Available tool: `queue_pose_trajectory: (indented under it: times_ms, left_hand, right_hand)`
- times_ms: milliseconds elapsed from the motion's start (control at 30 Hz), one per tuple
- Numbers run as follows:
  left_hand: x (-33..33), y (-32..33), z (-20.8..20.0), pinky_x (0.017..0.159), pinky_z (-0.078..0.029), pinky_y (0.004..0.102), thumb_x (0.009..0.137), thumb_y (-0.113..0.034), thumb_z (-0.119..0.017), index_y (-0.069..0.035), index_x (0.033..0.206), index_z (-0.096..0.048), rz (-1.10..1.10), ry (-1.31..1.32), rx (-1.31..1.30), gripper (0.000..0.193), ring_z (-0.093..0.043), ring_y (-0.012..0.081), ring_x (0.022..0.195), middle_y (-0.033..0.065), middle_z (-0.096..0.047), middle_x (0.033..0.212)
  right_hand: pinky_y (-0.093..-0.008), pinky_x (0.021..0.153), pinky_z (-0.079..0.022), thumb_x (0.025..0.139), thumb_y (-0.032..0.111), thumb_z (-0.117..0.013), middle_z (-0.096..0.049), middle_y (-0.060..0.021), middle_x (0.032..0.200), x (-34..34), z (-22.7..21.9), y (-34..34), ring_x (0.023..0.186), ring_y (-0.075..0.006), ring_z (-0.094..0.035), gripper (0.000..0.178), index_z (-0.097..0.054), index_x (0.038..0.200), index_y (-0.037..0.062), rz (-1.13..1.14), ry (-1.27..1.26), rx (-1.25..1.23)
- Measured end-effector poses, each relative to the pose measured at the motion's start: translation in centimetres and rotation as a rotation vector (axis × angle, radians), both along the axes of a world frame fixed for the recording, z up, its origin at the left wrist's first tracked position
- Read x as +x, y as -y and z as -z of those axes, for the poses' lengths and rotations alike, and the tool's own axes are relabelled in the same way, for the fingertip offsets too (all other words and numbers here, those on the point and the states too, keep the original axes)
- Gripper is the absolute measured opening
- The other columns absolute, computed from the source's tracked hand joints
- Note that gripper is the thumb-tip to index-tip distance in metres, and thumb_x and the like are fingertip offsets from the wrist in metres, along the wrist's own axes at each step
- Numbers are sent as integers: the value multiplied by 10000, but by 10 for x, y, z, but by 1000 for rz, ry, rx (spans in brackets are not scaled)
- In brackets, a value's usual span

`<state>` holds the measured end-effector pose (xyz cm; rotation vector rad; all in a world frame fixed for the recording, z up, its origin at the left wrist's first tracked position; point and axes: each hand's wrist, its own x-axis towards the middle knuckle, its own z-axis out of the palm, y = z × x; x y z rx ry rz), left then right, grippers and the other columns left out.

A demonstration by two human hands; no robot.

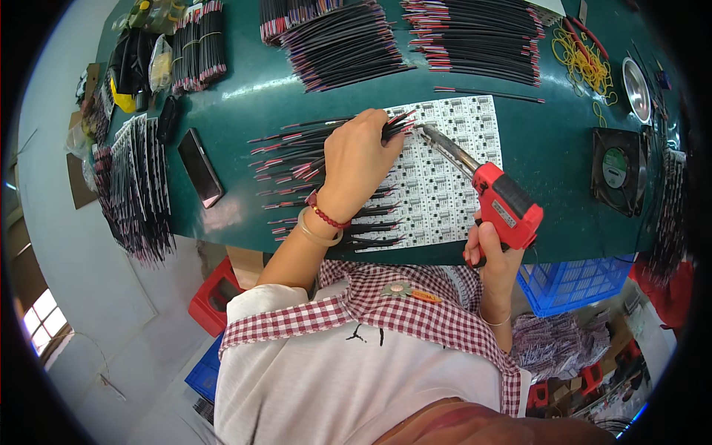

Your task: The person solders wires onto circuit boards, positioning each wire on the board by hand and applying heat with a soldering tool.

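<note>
My left hand is closed round a bundle of black cables with red and white stripped ends. It rests over the white circuit board panel, which carries rows of small printed boards. More black cables lie along the panel's left side, their ends on it. In my right hand is a red and black soldering gun, gripped by its handle. Its metal tip points up and left, close to the cable ends by my left thumb. Whether the tip touches them I cannot tell.
Stacks of black cables lie along the far side of the green table. A phone is at the left. To the right are yellow rubber bands, a metal bowl and a black fan. A blue crate stands below.
</note>
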<state>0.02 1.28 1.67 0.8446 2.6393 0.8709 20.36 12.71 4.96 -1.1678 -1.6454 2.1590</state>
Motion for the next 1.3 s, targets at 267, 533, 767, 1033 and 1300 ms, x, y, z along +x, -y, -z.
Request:
queue_pose_trajectory:
  times_ms: [267, 533, 767, 1033, 1300]
  left_hand:
    - [3, 2, 5, 571, -440, 418, 736, -169, -684, 18, 711, -542, 5, -46, 34, 236, -570, 362, 625, 178, -573, 690]
    - [1, 0, 3, 580, -442, 424, 736, -167, -691, 26, 724, -541, 11, -36, 49, 245, -572, 376, 640, 193, -577, 706]
    - [-1, 3, 3, 596, -452, 417, 737, -161, -692, 31, 754, -560, 35, -24, 33, 234, -584, 371, 668, 196, -591, 733]
    - [-4, 3, 4, 604, -459, 413, 735, -155, -692, 31, 792, -587, 48, -26, 46, 222, -593, 364, 673, 191, -606, 746]
    - [-5, 4, 2, 606, -463, 413, 738, -146, -686, 29, 789, -578, 59, -3, 35, 211, -595, 365, 667, 194, -605, 732]
  right_hand:
    - [-208, 436, -383, 873, 104, -604, -538, -8, 596, 3, -4, 5, 471, -53, -480, 130, -578, 802, -3, -11, 9, 37]
    - [-208, 435, -380, 870, 103, -615, -538, -7, 589, 4, -8, 3, 472, -54, -483, 122, -580, 825, -5, -30, 16, 83]
    - [-208, 430, -379, 849, 79, -637, -543, -5, 588, 1, -8, 3, 466, -55, -486, 94, -588, 842, 0, 31, 15, 81]
    - [-224, 438, -379, 895, 70, -527, -510, -50, 590, 7, -1, 5, 442, -70, -415, 246, -530, 1091, -79, -106, 72, 219]
    - [-211, 438, -383, 847, 82, -644, -558, -15, 614, 5, -8, 8, 480, -58, -492, 98, -590, 834, 1, 39, 56, 78]
